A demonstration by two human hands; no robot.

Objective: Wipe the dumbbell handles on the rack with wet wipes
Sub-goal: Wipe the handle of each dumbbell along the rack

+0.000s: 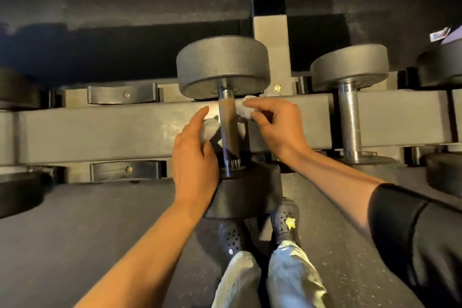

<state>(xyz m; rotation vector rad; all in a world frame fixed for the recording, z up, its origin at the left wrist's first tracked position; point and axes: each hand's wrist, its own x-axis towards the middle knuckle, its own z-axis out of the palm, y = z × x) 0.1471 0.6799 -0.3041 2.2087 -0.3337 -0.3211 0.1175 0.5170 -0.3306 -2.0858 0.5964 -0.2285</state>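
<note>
Here a dumbbell (226,117) lies on the rack (100,130), right in the middle, with one round weight far and one near. A white wet wipe (243,110) goes under its metal handle (228,127) and sticks out on both sides. The left hand (195,157) holds the left end of the wipe, and the right hand (272,122) pinches the right end. Another dumbbell (350,107) lies on the rack to the right

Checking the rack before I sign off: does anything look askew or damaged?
Nothing stands out. The centre dumbbell and the one to its right sit straight across the rack. Both hands hold a wet wipe around the centre handle.
</note>
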